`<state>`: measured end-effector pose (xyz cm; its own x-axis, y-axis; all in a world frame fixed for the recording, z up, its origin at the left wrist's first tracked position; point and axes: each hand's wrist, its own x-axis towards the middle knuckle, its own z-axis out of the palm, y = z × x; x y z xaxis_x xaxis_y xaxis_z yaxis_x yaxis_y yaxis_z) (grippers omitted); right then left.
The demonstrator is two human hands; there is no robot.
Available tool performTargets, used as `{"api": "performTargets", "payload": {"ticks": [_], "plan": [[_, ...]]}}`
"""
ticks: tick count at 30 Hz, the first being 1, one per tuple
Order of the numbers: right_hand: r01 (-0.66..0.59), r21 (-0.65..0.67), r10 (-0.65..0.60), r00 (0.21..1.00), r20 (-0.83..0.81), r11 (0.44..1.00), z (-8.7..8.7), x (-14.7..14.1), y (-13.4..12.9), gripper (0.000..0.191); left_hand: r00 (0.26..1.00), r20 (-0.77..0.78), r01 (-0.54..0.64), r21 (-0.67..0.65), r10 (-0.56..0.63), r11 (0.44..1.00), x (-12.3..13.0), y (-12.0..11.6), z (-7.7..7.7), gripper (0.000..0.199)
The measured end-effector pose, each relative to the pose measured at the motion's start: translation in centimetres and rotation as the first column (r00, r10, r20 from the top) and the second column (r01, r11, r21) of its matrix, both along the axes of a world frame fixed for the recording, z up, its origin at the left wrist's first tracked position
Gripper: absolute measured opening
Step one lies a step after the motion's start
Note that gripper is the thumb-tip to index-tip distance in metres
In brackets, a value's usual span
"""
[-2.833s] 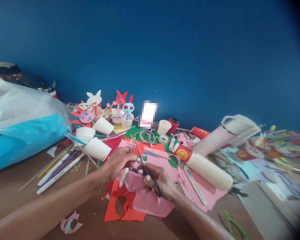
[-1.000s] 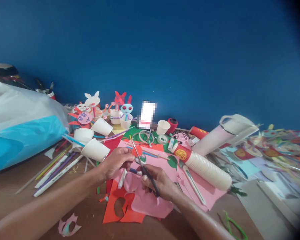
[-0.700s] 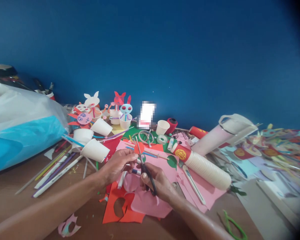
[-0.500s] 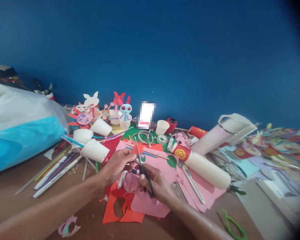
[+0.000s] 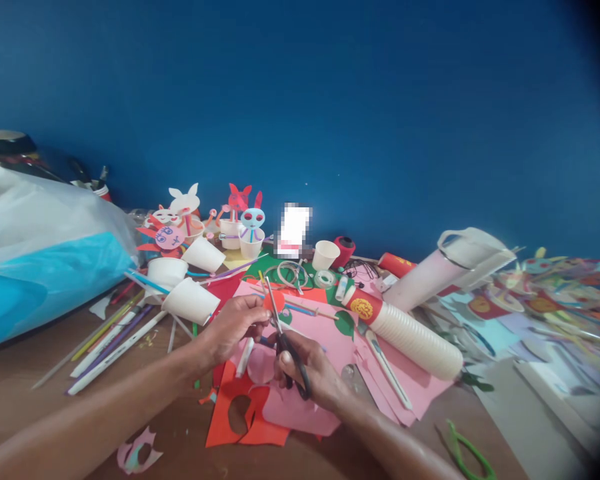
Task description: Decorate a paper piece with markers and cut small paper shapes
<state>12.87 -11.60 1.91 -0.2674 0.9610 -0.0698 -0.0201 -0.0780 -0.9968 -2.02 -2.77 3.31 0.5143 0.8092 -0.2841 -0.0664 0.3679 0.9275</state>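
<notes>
My left hand point(image 5: 236, 327) pinches a small orange-red paper piece point(image 5: 273, 304) between thumb and fingertips, above the pink sheets. In my right hand point(image 5: 310, 365) are black-handled scissors point(image 5: 294, 357), with fingers wrapped round the handles. The metal blades point up and away from me and lie against the paper piece. Beneath the hands lie pink paper point(image 5: 300, 410), a pink paper disc point(image 5: 261, 365) and an orange-red sheet point(image 5: 225, 420) with a round hole cut in it. A white marker point(image 5: 245, 358) lies beside my left hand, partly hidden.
Paper cups point(image 5: 190, 301) lie tipped at left, near several pens. Paper animal figures point(image 5: 251, 220) stand in cups at the back. A cup stack point(image 5: 415, 333), a box cutter point(image 5: 389, 370) and a white jug point(image 5: 430, 273) lie right. Green scissors point(image 5: 467, 450) rest near the front edge.
The orange-red paper piece now shows more of its face left of the blades. The scissors have tilted slightly, their tip a little lower and further left. Both hands keep their hold.
</notes>
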Motion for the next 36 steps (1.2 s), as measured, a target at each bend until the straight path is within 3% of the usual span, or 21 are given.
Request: {"api": "performTargets", "payload": {"ticks": [25,36], "plan": [[0.016,-0.018,-0.016,1.000,-0.007,1.000,0.3,0.2,-0.1,0.048,0.997,-0.053,0.047,-0.017,-0.047,0.999,-0.3,0.2,1.8,0.010],[-0.006,-0.095,0.009,0.999,0.037,0.995,1.3,0.1,0.0,0.050,0.983,-0.120,0.151,0.109,-0.138,0.983,-1.0,1.1,1.2,0.011]]}}
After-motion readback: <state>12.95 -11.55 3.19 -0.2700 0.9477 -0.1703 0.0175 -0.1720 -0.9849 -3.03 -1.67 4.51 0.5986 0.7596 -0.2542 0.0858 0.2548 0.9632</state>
